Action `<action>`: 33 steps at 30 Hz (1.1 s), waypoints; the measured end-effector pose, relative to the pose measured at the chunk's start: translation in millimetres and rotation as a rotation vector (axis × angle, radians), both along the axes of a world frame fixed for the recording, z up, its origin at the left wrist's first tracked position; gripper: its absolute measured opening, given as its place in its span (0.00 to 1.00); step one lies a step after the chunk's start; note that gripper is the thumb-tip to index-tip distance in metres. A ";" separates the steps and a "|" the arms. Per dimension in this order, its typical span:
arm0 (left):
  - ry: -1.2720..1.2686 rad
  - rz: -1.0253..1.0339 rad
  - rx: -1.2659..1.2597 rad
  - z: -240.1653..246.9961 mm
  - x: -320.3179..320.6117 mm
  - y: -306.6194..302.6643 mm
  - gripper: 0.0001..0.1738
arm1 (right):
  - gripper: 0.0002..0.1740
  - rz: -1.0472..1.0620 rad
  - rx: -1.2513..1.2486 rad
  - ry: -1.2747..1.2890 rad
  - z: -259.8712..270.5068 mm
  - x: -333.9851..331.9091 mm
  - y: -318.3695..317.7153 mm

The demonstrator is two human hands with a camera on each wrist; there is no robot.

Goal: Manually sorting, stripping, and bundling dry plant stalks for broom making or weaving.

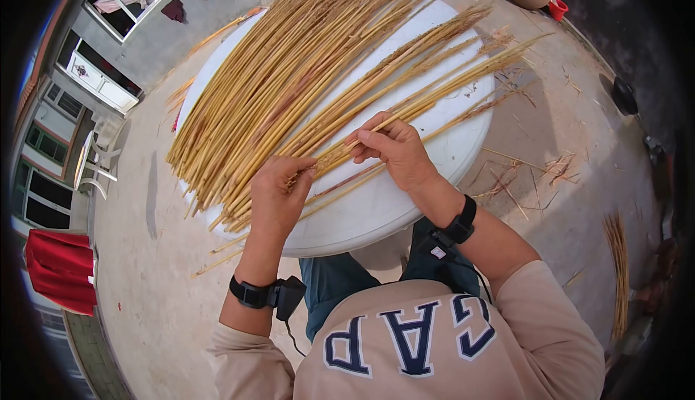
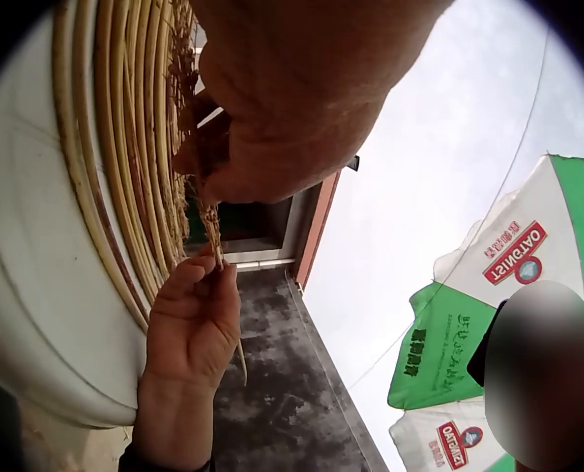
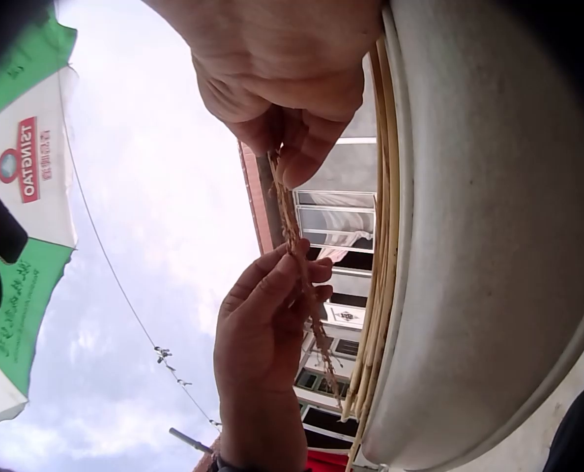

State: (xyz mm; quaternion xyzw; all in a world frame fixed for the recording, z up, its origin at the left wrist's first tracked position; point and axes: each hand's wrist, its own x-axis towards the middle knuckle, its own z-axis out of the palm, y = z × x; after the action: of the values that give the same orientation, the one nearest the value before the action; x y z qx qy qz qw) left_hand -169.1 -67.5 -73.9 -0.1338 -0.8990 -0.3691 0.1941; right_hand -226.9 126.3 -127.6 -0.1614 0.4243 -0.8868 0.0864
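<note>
Between the two hands runs a dried stalk's rough, bristly head (image 1: 333,157), held just above the table's near side. Its lower left part is pinched by the left hand (image 1: 279,186), thumb against curled fingers. On the other side, the right hand (image 1: 391,150) pinches it between thumb and fingertips; in the right wrist view the bristly head (image 3: 286,211) spans the short gap between the hands. Long yellow stalks (image 1: 268,96) with feathery tips lie side by side under and beyond the hands, across the round white table (image 1: 434,175).
Broken stalk bits (image 1: 557,168) litter the concrete ground at the right, where a bundle of stalks (image 1: 617,277) also lies. A white chair (image 1: 94,161) stands at the left. Overhead, the left wrist view has a green and white umbrella (image 2: 439,344).
</note>
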 end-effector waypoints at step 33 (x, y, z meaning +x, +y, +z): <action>0.230 0.058 -0.239 16.4 18.5 13.8 0.12 | 0.08 -0.095 0.003 -0.055 -0.6 -0.4 4.2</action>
State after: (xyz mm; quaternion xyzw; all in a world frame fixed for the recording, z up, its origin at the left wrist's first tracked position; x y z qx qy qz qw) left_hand -150.7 -53.6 -57.5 -0.1713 -0.9119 -0.2358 0.2889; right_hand -227.3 130.5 -128.2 -0.1163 0.4302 -0.8934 0.0562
